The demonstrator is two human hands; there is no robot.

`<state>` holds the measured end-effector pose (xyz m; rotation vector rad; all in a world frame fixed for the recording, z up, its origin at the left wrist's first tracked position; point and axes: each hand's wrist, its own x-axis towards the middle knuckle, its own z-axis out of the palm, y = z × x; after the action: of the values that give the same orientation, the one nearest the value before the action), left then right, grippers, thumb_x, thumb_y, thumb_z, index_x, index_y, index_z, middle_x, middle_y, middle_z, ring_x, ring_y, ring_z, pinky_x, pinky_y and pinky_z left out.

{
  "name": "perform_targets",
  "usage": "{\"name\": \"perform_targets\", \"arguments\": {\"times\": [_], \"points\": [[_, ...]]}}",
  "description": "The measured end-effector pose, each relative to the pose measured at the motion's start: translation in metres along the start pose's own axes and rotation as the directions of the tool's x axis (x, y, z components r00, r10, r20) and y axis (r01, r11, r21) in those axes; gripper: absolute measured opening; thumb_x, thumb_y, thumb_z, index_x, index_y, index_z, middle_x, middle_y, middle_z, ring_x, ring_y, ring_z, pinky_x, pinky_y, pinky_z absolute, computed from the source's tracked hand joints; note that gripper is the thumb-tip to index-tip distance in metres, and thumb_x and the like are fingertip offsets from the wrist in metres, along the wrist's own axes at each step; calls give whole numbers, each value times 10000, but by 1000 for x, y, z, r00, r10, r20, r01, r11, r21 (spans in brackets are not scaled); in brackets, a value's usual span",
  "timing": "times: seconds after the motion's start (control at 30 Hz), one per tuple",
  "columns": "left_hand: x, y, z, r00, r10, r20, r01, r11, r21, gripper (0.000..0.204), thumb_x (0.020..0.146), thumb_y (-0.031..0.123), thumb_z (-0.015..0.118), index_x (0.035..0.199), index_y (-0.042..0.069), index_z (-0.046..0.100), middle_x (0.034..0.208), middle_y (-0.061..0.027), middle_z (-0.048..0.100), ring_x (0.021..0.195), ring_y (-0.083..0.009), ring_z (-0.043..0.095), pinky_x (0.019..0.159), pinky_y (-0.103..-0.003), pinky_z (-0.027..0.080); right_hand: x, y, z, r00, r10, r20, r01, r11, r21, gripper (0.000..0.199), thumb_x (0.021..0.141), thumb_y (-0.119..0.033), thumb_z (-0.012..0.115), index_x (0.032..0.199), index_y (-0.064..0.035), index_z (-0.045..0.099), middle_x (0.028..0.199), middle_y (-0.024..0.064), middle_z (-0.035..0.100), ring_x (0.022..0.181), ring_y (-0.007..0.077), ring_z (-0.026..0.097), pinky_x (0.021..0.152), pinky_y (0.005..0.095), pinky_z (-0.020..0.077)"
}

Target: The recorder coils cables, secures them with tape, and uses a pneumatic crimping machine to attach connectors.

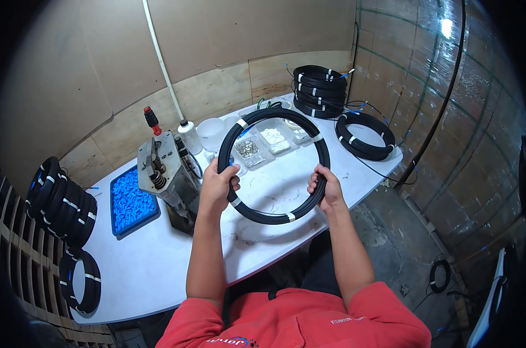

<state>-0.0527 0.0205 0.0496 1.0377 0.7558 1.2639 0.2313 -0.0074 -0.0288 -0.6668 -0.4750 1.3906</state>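
A large coil of black cable, bound with white tape at several spots, is held up over the white table. My left hand is closed round its left side, thumb on the near face. Round the right side wrap the fingers of my right hand. Through the ring show a clear tray of small metal parts and a tray of small white parts. Both forearms reach in from the lower edge.
A metal bench machine with a red-topped screwdriver-like handle stands left, beside a tray of blue pieces. Stacked black coils sit at the back right, a single coil nearer. More coils line the left edge.
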Motion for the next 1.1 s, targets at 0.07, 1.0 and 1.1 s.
{"name": "perform_targets", "arguments": {"times": [0.07,1.0,1.1], "points": [[3,2,-2,1000,0,3,0,1000,14,168,849,25,645,928,69,503,694,-2,483,543,-102,465,475,-260,383,-7,-1,1,999,-16,50,16,1000,0,154,925,-204,612,1012,-101,538,633,-7,469,525,125,507,489,295,447],[0,-22,15,931,364,-3,-363,928,-84,644,925,253,680,1405,-42,366,1165,-141,609,1075,-206,615,941,-315,485,-17,18,24,969,-239,59,201,905,374,135,870,-51,532,830,-149,448,630,-35,384,551,95,380,532,263,356],[-6,-54,34,972,233,12,-223,942,-251,429,941,173,650,1267,38,406,1027,-95,601,895,-189,643,798,-350,546,-18,30,29,948,-317,-6,289,857,426,117,874,-69,556,861,-154,477,635,-26,407,586,112,409,624,293,404]]}}
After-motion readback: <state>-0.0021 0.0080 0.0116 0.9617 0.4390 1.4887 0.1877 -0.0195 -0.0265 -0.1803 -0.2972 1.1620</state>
